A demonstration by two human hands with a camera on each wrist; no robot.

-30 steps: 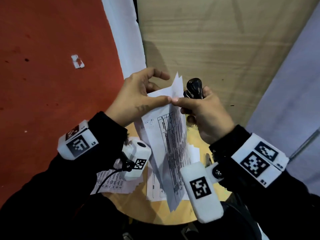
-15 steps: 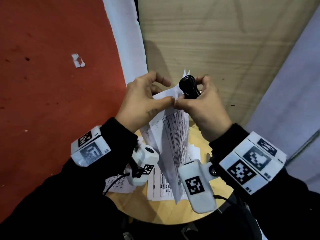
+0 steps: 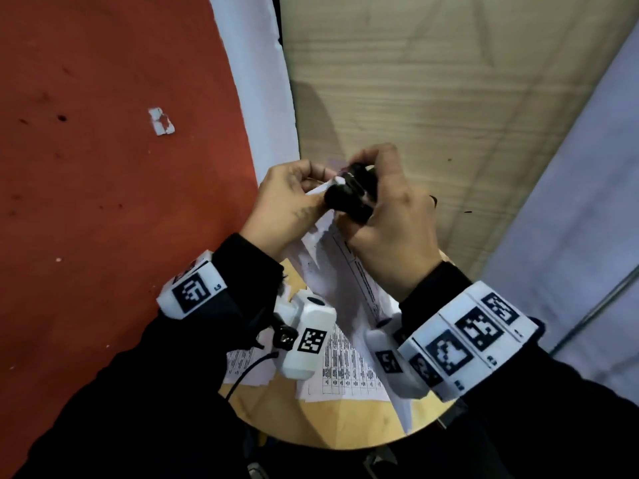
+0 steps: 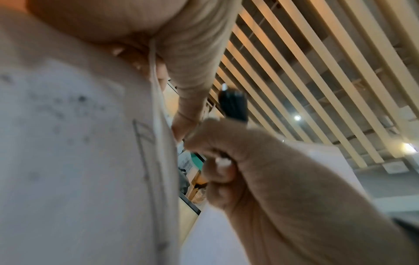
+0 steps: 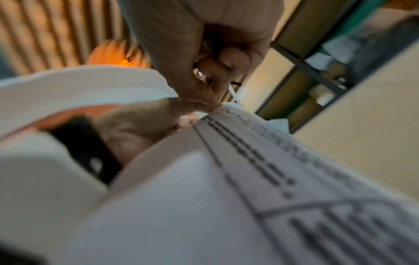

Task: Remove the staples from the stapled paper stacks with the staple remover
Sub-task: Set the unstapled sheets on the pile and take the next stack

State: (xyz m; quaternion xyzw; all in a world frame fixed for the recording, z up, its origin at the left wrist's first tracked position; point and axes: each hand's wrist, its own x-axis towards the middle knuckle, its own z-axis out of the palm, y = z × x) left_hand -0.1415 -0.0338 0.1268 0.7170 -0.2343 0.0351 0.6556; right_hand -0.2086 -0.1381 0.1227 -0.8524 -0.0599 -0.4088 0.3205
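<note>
Left hand [image 3: 287, 198] pinches top corner of stapled paper stack [image 3: 340, 274], thumb & fingers curled on it, held up above round desk [image 3: 349, 426]. Just right of that corner, right hand [image 3: 390, 219] is wrapped round black staple remover [image 3: 349, 195], tool touching the corner. More printed sheets [image 3: 345, 375] lie on desk below the stack.

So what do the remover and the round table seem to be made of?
Remover: apparently glossy black plastic, judging by its rounded shiny grip; any metal teeth are hidden. Table: seems light wood or laminate, smooth and tan, grain unclear.
</note>
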